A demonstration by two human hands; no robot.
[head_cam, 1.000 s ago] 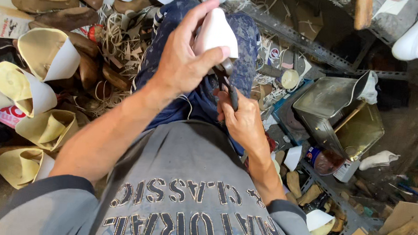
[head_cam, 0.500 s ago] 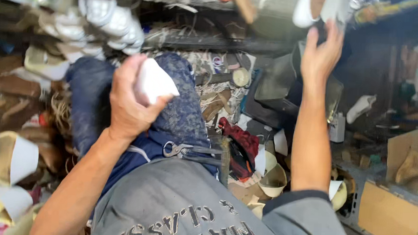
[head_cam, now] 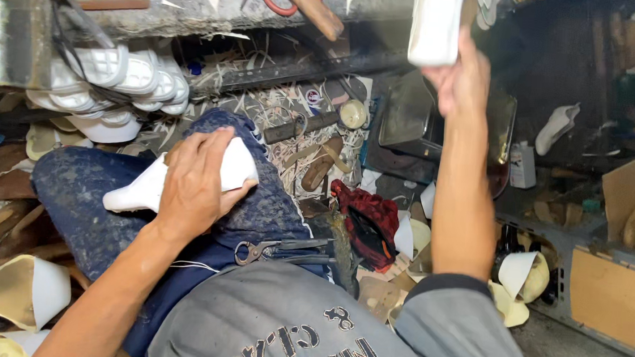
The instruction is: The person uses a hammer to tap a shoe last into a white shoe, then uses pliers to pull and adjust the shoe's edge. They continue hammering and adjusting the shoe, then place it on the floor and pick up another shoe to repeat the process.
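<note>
White shoe last [head_cam: 187, 179] lies across the person's thigh, left hand [head_cam: 194, 186] curled over its middle, fingers wrapped and pressing it onto the dark blue trousers [head_cam: 85, 188]. Right hand [head_cam: 464, 81] raised at 1 o'clock, closed round a white block [head_cam: 435, 25] — up by the concrete shelf [head_cam: 218, 7]. Pincers [head_cam: 277, 250] rest in the lap at 5 o'clock of the last. Stacked white soles [head_cam: 112, 81] at 10 o'clock — red cloth [head_cam: 366, 221] at 3 o'clock.
</note>
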